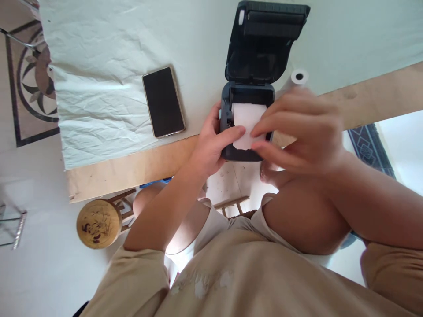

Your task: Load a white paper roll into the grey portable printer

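Observation:
A small black printer (228, 152) lies at the table's front edge with its lid (256, 57) swung open away from me. White paper (246, 116) sits inside its compartment. My left hand (214, 143) grips the printer's left side, its thumb resting on the paper. Over the right side is my right hand (300, 132), blurred by motion, with thumb and fingertips at the paper's right part; whether they pinch it cannot be made out. Behind that hand a white paper roll (299, 78) stands on the cloth.
A dark-screened phone (164, 102) lies on the pale cloth (105, 66) left of the printer. Bare wood (132, 165) shows along the table's front edge. A round wooden stool (99, 223) stands on the floor at the left, and my legs are below the table edge.

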Demonstrator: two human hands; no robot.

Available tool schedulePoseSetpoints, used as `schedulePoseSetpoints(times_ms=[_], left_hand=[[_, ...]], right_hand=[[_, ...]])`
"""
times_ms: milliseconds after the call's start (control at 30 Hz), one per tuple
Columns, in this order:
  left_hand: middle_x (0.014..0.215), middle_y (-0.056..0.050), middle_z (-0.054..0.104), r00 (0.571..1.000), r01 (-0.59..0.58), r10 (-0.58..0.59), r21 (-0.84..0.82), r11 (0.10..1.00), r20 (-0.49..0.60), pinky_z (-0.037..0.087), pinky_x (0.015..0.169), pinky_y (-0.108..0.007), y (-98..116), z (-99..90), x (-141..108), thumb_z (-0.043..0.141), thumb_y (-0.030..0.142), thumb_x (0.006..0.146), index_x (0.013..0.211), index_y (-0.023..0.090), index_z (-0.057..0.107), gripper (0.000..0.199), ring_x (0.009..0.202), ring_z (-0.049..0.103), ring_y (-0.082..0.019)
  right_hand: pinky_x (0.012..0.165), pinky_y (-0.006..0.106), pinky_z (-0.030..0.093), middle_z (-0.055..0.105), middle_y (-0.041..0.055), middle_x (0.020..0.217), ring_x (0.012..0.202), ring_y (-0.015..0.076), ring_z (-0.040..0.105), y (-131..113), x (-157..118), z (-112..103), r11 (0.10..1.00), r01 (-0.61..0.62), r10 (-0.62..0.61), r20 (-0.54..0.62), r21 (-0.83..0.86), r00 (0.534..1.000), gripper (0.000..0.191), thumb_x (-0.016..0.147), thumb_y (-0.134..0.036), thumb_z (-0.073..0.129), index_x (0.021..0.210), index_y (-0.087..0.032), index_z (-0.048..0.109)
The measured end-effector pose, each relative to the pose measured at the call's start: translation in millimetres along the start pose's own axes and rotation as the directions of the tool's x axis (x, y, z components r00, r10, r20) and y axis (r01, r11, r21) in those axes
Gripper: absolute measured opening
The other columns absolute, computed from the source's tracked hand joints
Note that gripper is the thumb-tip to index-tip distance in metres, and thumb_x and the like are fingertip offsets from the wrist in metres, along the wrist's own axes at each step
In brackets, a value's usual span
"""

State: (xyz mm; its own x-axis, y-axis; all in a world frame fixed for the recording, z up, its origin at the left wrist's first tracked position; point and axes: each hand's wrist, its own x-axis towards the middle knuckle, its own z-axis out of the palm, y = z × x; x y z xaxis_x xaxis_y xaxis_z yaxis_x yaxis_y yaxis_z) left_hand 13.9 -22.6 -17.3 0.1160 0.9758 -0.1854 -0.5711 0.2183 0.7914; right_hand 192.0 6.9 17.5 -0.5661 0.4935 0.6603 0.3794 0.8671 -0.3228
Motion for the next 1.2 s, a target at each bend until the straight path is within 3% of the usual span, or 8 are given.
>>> schedulePoseSetpoints(times_ms=[67, 200, 333, 433, 567, 633, 867, 1200], left_hand=[[0.097, 0.001, 0.069, 1.000, 0.008, -0.009, 0.040, 0.999, 0.013, 0.059, 0.080, -0.026, -0.3, -2.5, 0.2, 0.081, 0.019, 0.075, 0.115, 0.020, 0.059, 0.045, 0.090, 0.069, -0.015], [0.108, -0.002, 0.069, 0.999, 0.004, -0.008, 0.082, 0.997, 0.048, 0.060, 0.085, -0.032, -2.6, -7.5, 3.1, 0.086, 0.022, 0.070, 0.123, 0.021, 0.057, 0.060, 0.101, 0.069, -0.020], [0.103, -0.001, 0.069, 1.000, -0.014, 0.012, 0.103, 0.995, 0.022, 0.060, 0.079, -0.030, -5.7, -12.1, 6.0, 0.088, 0.026, 0.069, 0.121, 0.023, 0.058, 0.060, 0.094, 0.070, -0.020], [0.104, 0.000, 0.070, 0.999, -0.033, 0.030, 0.106, 0.994, 0.024, 0.060, 0.081, -0.030, -6.1, -11.0, 4.7, 0.089, 0.026, 0.067, 0.120, 0.025, 0.059, 0.060, 0.095, 0.072, -0.020], [0.093, 0.002, 0.070, 0.997, -0.071, 0.071, 0.010, 0.997, -0.034, 0.058, 0.073, -0.025, -4.0, 1.0, -1.9, 0.087, 0.036, 0.074, 0.112, 0.025, 0.063, 0.046, 0.083, 0.072, -0.015], [0.087, 0.002, 0.069, 0.994, -0.083, 0.083, -0.009, 0.996, -0.077, 0.055, 0.067, -0.023, -2.5, 6.6, -4.4, 0.085, 0.045, 0.076, 0.103, 0.023, 0.065, 0.040, 0.077, 0.070, -0.013], [0.088, -0.001, 0.072, 0.999, 0.021, -0.020, 0.015, 1.000, -0.029, 0.057, 0.068, -0.024, 2.2, -0.2, -2.9, 0.082, 0.039, 0.081, 0.093, 0.020, 0.068, 0.027, 0.079, 0.072, -0.016], [0.086, 0.002, 0.068, 1.000, 0.001, -0.001, 0.001, 1.000, 0.005, 0.054, 0.064, -0.020, 2.7, 2.4, -4.4, 0.079, 0.032, 0.086, 0.101, 0.021, 0.066, 0.023, 0.074, 0.069, -0.011]], right_hand=[[0.070, 0.033, 0.051, 0.065, 0.0031, 0.091, 0.090, 0.0162, 0.063, 4.7, 0.6, -4.5, 0.989, -0.141, 0.144, -0.125, 0.033, 0.982, 0.007, 0.092, -0.025, 0.065, 0.098, -0.024, 0.062], [0.063, 0.022, 0.053, 0.043, 0.0008, 0.151, 0.140, 0.0209, 0.051, 15.3, 4.6, -12.4, 0.872, -0.451, 0.481, -0.164, 0.192, 0.861, 0.046, 0.097, -0.028, 0.057, 0.141, -0.039, 0.049], [0.049, 0.016, 0.047, 0.045, -0.0018, 0.146, 0.124, 0.0128, 0.062, 19.3, 7.7, -10.5, 0.748, -0.473, 0.583, -0.119, 0.465, 0.804, 0.034, 0.098, -0.024, 0.048, 0.130, -0.035, 0.054], [0.049, 0.014, 0.049, 0.056, 0.0027, 0.136, 0.119, 0.0131, 0.065, 18.8, 4.5, -5.3, 0.734, -0.498, 0.587, -0.062, 0.462, 0.807, 0.030, 0.097, -0.022, 0.049, 0.125, -0.027, 0.056], [0.049, 0.016, 0.052, 0.061, 0.0051, 0.124, 0.086, 0.0100, 0.065, 17.6, -4.1, 5.0, 0.670, -0.633, 0.568, 0.280, 0.388, 0.774, 0.058, 0.091, -0.041, 0.065, 0.143, -0.028, 0.042], [0.056, 0.019, 0.056, 0.059, 0.0045, 0.120, 0.081, 0.0086, 0.062, 17.2, -6.7, 10.3, 0.630, -0.655, 0.541, 0.369, 0.418, 0.756, 0.068, 0.090, -0.046, 0.067, 0.147, -0.031, 0.032], [0.059, 0.021, 0.055, 0.059, 0.0048, 0.118, 0.081, 0.0100, 0.062, 19.0, -4.9, 17.6, 0.578, -0.642, 0.498, 0.405, 0.503, 0.767, 0.066, 0.090, -0.043, 0.066, 0.142, -0.032, 0.028], [0.049, 0.016, 0.051, 0.058, 0.0032, 0.112, 0.072, 0.0081, 0.059, 29.7, -14.5, 18.9, 0.519, -0.683, 0.490, 0.475, 0.514, 0.731, 0.068, 0.092, -0.044, 0.066, 0.145, -0.037, 0.025]])
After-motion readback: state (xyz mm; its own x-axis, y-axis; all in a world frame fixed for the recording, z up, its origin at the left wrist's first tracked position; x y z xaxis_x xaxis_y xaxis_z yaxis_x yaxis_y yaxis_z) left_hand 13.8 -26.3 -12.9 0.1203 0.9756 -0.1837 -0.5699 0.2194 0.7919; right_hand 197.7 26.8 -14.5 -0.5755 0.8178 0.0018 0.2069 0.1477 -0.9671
